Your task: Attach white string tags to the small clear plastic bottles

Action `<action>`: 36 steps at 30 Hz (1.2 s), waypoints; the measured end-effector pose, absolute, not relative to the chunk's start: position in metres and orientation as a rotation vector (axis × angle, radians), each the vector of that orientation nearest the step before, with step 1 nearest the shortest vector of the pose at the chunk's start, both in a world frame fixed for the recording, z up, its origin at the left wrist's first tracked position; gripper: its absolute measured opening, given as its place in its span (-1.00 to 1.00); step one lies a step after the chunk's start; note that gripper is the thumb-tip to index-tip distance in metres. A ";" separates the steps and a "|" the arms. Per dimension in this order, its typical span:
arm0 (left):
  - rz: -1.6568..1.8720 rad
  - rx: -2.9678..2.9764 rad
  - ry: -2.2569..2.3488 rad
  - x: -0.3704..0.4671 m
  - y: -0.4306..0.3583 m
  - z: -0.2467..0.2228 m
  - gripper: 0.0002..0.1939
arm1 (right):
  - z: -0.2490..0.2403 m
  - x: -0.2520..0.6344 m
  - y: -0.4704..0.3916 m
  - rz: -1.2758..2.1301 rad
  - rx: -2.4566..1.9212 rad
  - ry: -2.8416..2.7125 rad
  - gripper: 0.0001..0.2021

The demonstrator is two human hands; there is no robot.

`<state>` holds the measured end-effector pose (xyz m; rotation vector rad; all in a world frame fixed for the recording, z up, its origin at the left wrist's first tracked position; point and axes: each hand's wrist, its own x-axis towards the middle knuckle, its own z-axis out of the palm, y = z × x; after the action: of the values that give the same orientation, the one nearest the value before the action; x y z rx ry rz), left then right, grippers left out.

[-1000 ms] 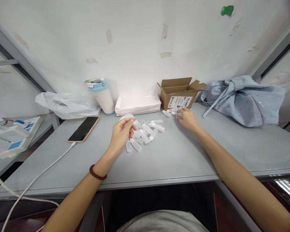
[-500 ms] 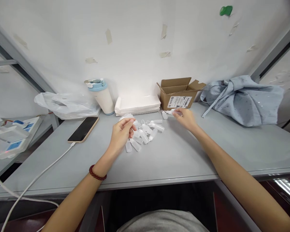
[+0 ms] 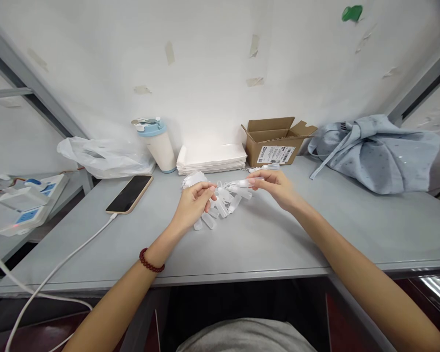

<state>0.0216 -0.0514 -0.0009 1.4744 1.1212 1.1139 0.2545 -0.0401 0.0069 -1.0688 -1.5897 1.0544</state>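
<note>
A loose pile of small translucent white plastic tubes, some with thin loops, lies on the grey table in front of me. My left hand is over the pile's left side, thumb and fingertips pinched together; what they hold, if anything, is too small to make out. At the pile's right edge, my right hand has its thumb and fingertips closed on one white tube. Behind my right hand, in front of the cardboard box, lies another tube by itself with a small white piece beside it.
Along the wall stand a plastic bag, a tumbler with a blue lid, a stack of white envelopes, an open cardboard box and a light blue cloth bag. A phone on a charging cable lies left.
My right hand has let go of the tube by the cardboard box and moved left to a tube at the pile. My left hand has stayed pinched over the pile.
</note>
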 end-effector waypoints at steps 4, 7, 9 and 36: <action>1.034 1.541 1.100 0.023 -0.054 0.002 -0.73 | 0.011 0.244 -0.050 1.132 -1.018 -1.642 -0.78; 0.988 1.594 1.087 0.024 -0.056 0.005 -0.75 | 0.014 0.243 -0.052 1.111 -1.026 -1.638 -0.78; 0.968 1.612 1.088 0.025 -0.058 0.007 -0.73 | 0.014 0.244 -0.053 1.075 -1.043 -1.641 -0.77; 0.959 1.674 1.030 0.024 -0.062 0.010 -0.72 | 0.012 0.240 -0.054 1.141 -0.977 -1.707 -0.75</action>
<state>0.0245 -0.0620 0.0098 1.6743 1.0300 0.9593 0.2404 -0.0539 0.0124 -0.9766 -1.7070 1.1414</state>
